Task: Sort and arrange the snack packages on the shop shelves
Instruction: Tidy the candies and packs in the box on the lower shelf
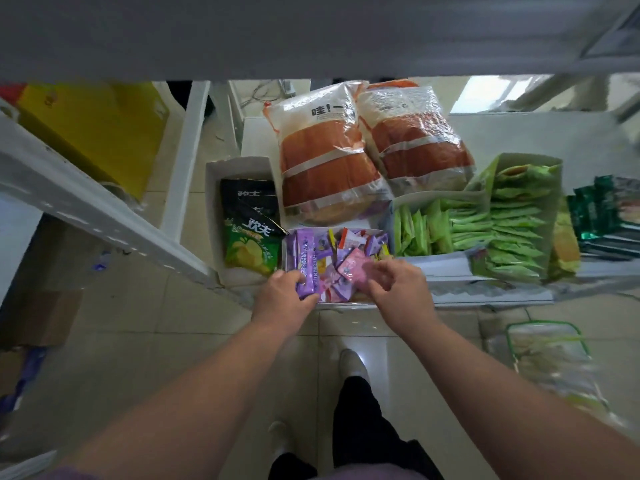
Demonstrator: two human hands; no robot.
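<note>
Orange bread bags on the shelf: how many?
2. One orange bread bag lies behind the purple candy box, the other to its right. More may be hidden behind.

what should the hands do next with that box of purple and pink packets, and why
Probably stand the purple packets that the left hand grips upright along the box's left side. The white box holds a loose jumble of pink and purple packets, while the green packets nearby already sit in neat rows. The right hand pinches a pink packet, likely clearing room.
</note>
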